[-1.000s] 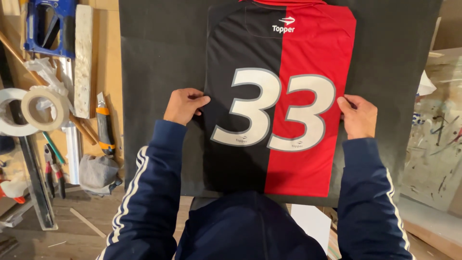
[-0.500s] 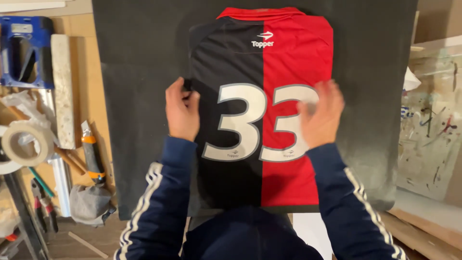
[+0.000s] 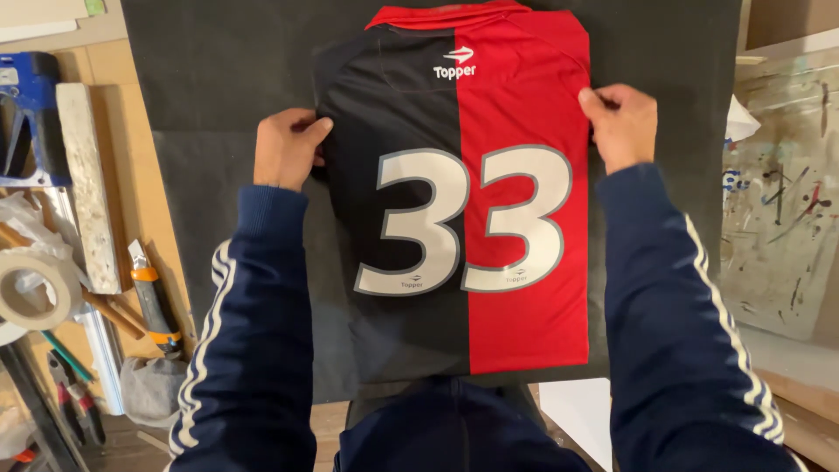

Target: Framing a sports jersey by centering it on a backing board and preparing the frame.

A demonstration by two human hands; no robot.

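You have one shirt point(image 3: 489, 218) in front of you, and two hands on it. Your left hand point(image 3: 284, 149) pinches the dark edge of the shirt with fingers curled shut on the cloth. Your right hand point(image 3: 622, 122) pinches the red edge the same way, fingers closed on the fold.

The shirt lies flat on one dark mat point(image 3: 218, 79), in the middle of it, with the collar away from you. It is folded into a neat tall shape. One half is black and the other half is red. Two big white numbers sit across the middle, one on each colour. A small white mark sits up near the collar.

Off to your left lie one roll of tape point(image 3: 31, 288), one knife with an orange and grey handle point(image 3: 153, 297), one long pale block point(image 3: 87, 183) and one blue tool point(image 3: 26, 114). On your right is one board with paint spots point(image 3: 782, 201).
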